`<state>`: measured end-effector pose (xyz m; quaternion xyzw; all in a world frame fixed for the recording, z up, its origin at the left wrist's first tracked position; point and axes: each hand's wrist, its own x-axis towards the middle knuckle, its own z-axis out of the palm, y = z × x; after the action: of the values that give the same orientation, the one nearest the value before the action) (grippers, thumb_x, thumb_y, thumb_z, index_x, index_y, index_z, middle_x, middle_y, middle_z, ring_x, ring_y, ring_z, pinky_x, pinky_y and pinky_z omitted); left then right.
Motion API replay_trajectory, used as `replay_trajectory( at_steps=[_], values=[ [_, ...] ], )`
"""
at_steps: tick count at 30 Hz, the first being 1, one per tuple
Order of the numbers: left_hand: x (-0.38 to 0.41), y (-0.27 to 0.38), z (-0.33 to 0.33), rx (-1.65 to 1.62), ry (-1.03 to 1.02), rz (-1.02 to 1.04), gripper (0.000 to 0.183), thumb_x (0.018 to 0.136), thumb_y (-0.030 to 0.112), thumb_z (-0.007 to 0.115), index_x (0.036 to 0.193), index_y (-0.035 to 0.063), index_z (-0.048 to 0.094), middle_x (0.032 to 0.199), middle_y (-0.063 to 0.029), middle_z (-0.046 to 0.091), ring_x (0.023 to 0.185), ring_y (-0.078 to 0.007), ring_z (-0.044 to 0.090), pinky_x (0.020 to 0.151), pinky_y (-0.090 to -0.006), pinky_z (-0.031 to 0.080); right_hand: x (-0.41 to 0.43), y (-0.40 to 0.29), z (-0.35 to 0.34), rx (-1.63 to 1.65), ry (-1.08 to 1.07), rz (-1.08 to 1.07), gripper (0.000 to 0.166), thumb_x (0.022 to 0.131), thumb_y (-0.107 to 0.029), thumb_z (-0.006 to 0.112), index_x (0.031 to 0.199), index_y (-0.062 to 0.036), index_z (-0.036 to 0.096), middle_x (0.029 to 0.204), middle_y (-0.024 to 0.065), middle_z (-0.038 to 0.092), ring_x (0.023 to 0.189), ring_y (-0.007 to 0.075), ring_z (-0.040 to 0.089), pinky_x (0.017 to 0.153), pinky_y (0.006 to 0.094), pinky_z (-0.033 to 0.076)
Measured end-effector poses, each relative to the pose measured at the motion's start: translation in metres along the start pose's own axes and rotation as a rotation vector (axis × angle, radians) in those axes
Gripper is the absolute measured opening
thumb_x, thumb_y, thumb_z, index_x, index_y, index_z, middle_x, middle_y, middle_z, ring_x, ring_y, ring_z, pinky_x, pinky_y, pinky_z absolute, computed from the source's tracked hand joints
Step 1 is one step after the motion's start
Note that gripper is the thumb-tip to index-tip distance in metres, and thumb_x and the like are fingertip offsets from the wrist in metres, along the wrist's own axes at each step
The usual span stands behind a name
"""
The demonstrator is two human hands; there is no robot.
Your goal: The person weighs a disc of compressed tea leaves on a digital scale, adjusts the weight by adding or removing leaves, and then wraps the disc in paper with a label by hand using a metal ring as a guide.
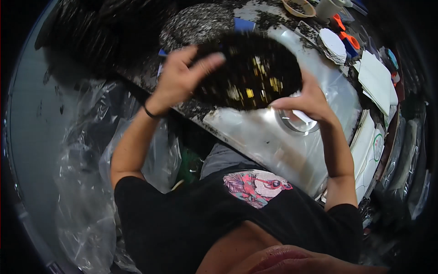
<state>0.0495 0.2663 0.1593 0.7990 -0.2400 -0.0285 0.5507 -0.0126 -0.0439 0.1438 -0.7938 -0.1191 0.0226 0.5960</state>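
A dark, round, flat thing with yellow and pale flecks [249,72] is held up over the table, blurred by motion; its material cannot be told. My right hand [304,97] grips its lower right edge, thumb on the near side. At its left edge is my left hand [181,75], thumb and fingers spread; whether it touches the disc is unclear. Beneath lies a clear plastic sheet [239,125] on the table, and a clear round ring or lid [299,125] sits on it below my right hand. Behind the disc rests a speckled grey, round mass [198,25].
Orange-handled scissors [349,39], white round papers [332,46], square white sheets [374,80] and a shallow bowl [298,7] of dark bits line the right and back. Clear plastic bags [85,191] hang at the left. Dark scraps litter the tabletop.
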Motion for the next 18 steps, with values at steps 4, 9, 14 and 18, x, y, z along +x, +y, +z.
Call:
replay_trajectory(
  at_steps=[4, 9, 14, 18],
  values=[
    [-0.081, -0.027, 0.02, -0.611, -0.183, -0.525, 0.04, 0.086, 0.006, 0.081, 0.123, -0.0033, 0.068, 0.113, -0.0071, 0.074, 0.099, -0.0168, 0.07, 0.091, -0.0322, 0.056, -0.032, 0.037, 0.073, 0.067, -0.388, 0.192, 0.045, 0.08, -0.02, 0.089, 0.115, 0.0008, 0.071, 0.097, 0.013, 0.076, 0.082, 0.0187, 0.071, 0.077, 0.0332, 0.056],
    [-0.13, -0.102, 0.026, -1.115, -0.14, -0.895, 0.033, 0.09, 0.006, 0.076, 0.12, -0.0024, 0.067, 0.106, -0.0107, 0.073, 0.095, -0.0223, 0.072, 0.087, -0.0368, 0.06, -0.028, 0.013, 0.118, 0.079, -0.632, -0.487, 0.026, 0.084, -0.008, 0.075, 0.11, -0.0043, 0.074, 0.102, 0.0186, 0.074, 0.084, 0.0359, 0.072, 0.076, 0.0395, 0.059],
    [-0.146, -0.179, -0.068, -1.381, 0.561, -0.642, 0.031, 0.1, 0.031, 0.067, 0.116, 0.0044, 0.07, 0.109, -0.0118, 0.074, 0.097, -0.0272, 0.073, 0.088, -0.0438, 0.061, 0.063, -0.068, 0.095, -0.17, -0.253, 0.136, 0.023, 0.087, -0.009, 0.079, 0.107, 0.0022, 0.076, 0.099, 0.0119, 0.078, 0.09, 0.0167, 0.075, 0.083, 0.0329, 0.061],
    [-0.092, -0.153, -0.081, -1.486, 0.541, -0.347, 0.032, 0.101, 0.019, 0.061, 0.126, 0.0004, 0.067, 0.128, -0.0128, 0.07, 0.115, -0.0303, 0.068, 0.102, -0.0476, 0.055, 0.252, 0.034, 0.056, -0.155, 0.078, 0.094, 0.052, 0.085, -0.023, 0.083, 0.123, 0.0063, 0.063, 0.115, 0.0236, 0.069, 0.105, 0.0324, 0.068, 0.093, 0.0396, 0.055]
  ],
)
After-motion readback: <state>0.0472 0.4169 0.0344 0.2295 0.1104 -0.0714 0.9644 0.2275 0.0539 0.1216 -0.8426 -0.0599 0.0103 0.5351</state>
